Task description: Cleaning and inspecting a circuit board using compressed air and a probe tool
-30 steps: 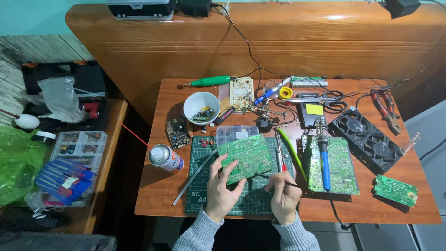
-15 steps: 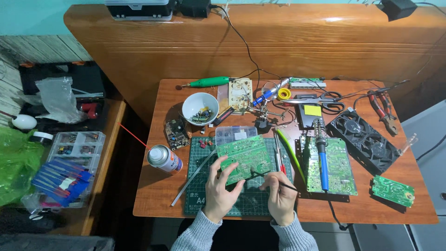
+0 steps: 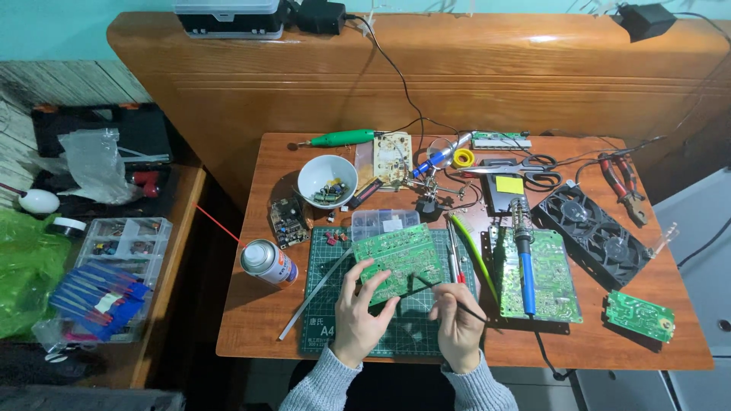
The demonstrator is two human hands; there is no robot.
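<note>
Hardly anything shifts from half a second ago: the left hand (image 3: 358,316) keeps its pinch on the green board (image 3: 397,262), thumb and fingers closed on its near edge, tilting it up over the cutting mat (image 3: 324,320). The right hand (image 3: 457,323) stays wrapped around a thin dark probe (image 3: 449,298), tip resting at the board's lower right corner. A second ago that tip sat a touch further out; now it is right on the board, so the work reads as settled on one spot, steady poking rather than any repositioning.

Around them, the wooden table (image 3: 685,335) is crowded. A spray can (image 3: 266,262) lies just left of the mat, a white bowl (image 3: 327,181) of small parts sits behind it, and a clear parts box (image 3: 384,224) stands just behind the board. To the right, a blue soldering iron (image 3: 524,262) rests on a second green board (image 3: 537,274), with a black twin fan (image 3: 594,232) beyond and a small green board (image 3: 640,316) near the corner. Scissors (image 3: 533,169) and red pliers (image 3: 624,183) lie along the back.

Behind the table runs a wooden headboard; a side table on the left holds a clear organiser (image 3: 122,247) and a green bag (image 3: 27,274).
</note>
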